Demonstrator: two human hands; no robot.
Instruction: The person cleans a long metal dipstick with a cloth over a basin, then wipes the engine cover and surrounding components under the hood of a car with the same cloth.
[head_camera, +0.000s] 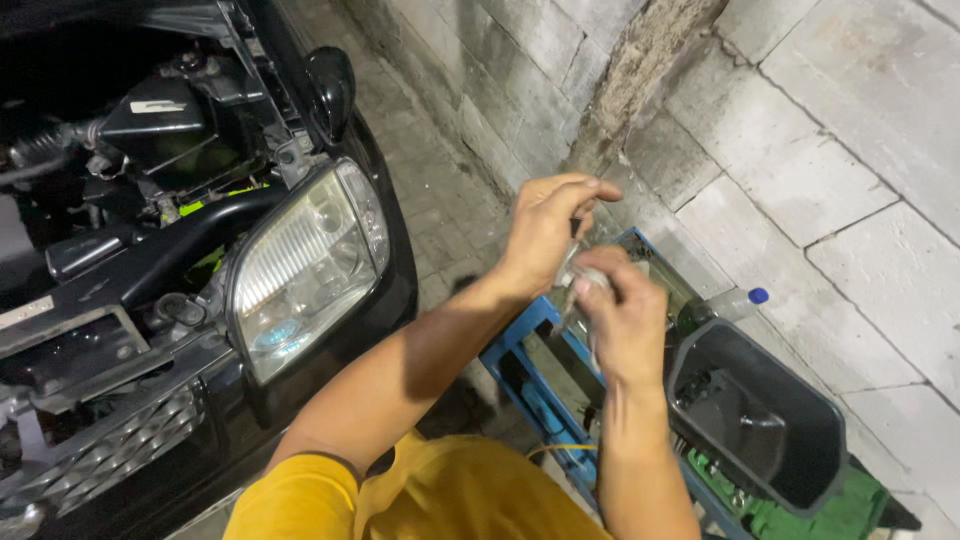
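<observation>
Small pale object (583, 282), partly hidden and too blurred to name, sat between the two hands, right of the headlamp (305, 268) and above the blue frame (520, 345).

Left of the headlamp lay the open engine bay (120, 150) of a black car, with dark hoses and a black box inside. Below the headlamp ran the metal grille (120, 445). Above the headlamp, a black side mirror (330, 88) stood out from the car body.

Right of the headlamp, the left hand (548, 228) was raised, its grip pinched with fingertips on the upper end of the pale object. Farther right of the headlamp, just beside that hand, the right hand (625, 315) had its grip clenched round the lower part of the same object, with a thin pale cord hanging down from it. Both forearms rose from a yellow sleeve (300, 500) below the headlamp.

Well right of the headlamp, beyond the hands, a black plastic housing (760, 420) lay open side up over a green crate (830, 510). Just above that housing lay a clear bottle with a blue cap (735, 300). Farthest right of the headlamp stood a grey block wall (850, 150), and paving bricks (440, 200) covered the ground between car and wall.
</observation>
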